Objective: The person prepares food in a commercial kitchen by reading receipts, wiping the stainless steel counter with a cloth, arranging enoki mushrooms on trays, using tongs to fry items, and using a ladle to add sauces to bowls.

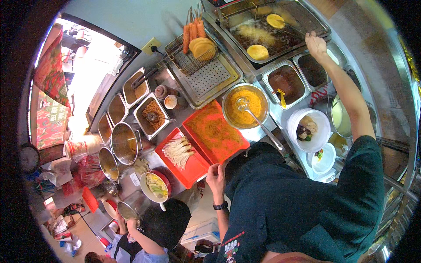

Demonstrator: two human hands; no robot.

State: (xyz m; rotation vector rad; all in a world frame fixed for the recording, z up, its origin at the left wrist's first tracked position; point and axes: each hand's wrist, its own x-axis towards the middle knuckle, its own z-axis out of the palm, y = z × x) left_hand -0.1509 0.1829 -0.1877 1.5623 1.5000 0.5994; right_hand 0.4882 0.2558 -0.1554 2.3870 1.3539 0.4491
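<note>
My right hand (315, 44) is closed at the right edge of the deep fryer (234, 51). A thin stick-like tool seems to run from its fingers over the oil toward a yellow round patty (276, 21); its exact kind is unclear. Another yellow patty (258, 52) floats near the fryer's front edge amid bubbling oil. Down by my body, my left hand (215, 179) has its fingertips pinched at the near edge of the red trays. One red tray (189, 179) carries white enoki mushrooms (178, 151); the adjoining one (217, 131) is covered with orange-brown powder.
A wire basket (193, 65) with sausages on sticks and patties rests on a perforated tray (210, 81). A steel bowl (245, 105) of yellow crumbs holds a ladle. Sauce pans (287, 83) and white bowls (308, 131) stand rightward. Another person's hands (130, 223) hold a container at lower left.
</note>
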